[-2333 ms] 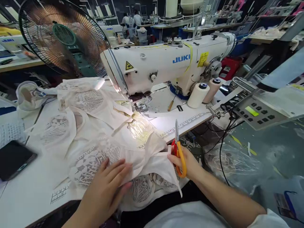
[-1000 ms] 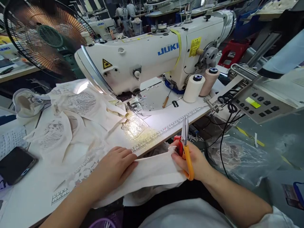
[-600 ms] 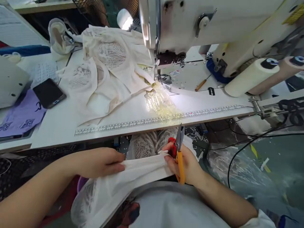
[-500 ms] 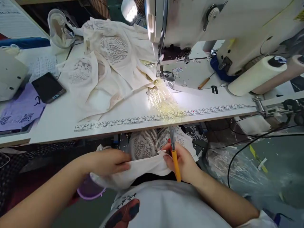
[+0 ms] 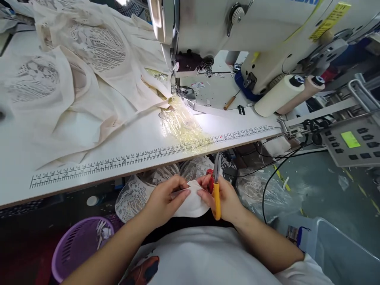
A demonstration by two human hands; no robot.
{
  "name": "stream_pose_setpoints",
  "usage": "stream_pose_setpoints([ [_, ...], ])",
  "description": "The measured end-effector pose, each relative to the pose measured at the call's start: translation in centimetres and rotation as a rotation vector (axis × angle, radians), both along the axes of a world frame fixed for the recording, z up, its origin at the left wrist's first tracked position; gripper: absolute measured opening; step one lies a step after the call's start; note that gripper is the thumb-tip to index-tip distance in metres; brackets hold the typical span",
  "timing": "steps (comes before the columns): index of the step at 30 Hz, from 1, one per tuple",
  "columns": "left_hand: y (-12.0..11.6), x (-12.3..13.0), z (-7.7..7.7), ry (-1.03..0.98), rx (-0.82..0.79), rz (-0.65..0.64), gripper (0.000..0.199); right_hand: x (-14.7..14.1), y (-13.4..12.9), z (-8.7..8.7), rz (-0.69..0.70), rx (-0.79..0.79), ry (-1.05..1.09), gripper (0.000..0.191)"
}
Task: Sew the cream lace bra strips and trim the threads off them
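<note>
On my lap below the table edge lies a white lace bra, its lace parts spreading to the left. My left hand pinches the bra's plain white band between thumb and fingers. Close beside it, my right hand grips the same band with its fingertips. That hand also keeps a pair of scissors with an orange handle against the palm, blades pointing up toward the table. A red part shows by the right fingers, partly hidden.
A sewing machine stands on the white table, which has a printed ruler along its front. More white lace garments lie left of the needle. A purple basket stands at lower left; thread cones are at right.
My left hand has moved right along the band, close to my right hand. The view has shifted right, bringing the control panel and more of the purple basket into sight.
</note>
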State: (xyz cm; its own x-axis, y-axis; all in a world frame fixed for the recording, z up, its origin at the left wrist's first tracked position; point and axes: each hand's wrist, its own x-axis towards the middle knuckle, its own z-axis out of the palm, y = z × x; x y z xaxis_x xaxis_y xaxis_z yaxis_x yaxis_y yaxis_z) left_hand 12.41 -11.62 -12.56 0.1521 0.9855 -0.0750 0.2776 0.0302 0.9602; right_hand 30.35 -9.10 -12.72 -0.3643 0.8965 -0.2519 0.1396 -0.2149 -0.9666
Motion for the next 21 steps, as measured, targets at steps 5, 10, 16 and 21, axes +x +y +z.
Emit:
stream_pose_setpoints([
  [5, -0.32, -0.33, -0.98, -0.071, -0.022, 0.088, 0.006, -0.12, 0.62, -0.10, 0.073, -0.012, -0.061, 0.032],
  [10, -0.27, -0.80, -0.77, -0.153, -0.035, 0.104, 0.005, -0.19, 0.99, 0.05, 0.146, 0.080, -0.145, 0.036],
  [16, -0.24, -0.87, -0.47, -0.097, 0.051, 0.131, 0.010, -0.12, 1.13, -0.07, 0.185, 0.162, -0.142, 0.038],
  [21, -0.36, -0.43, -0.32, -0.017, 0.122, 0.123, 0.013, -0.14, 1.05, -0.12, 0.166, 0.169, -0.153, 0.035],
])
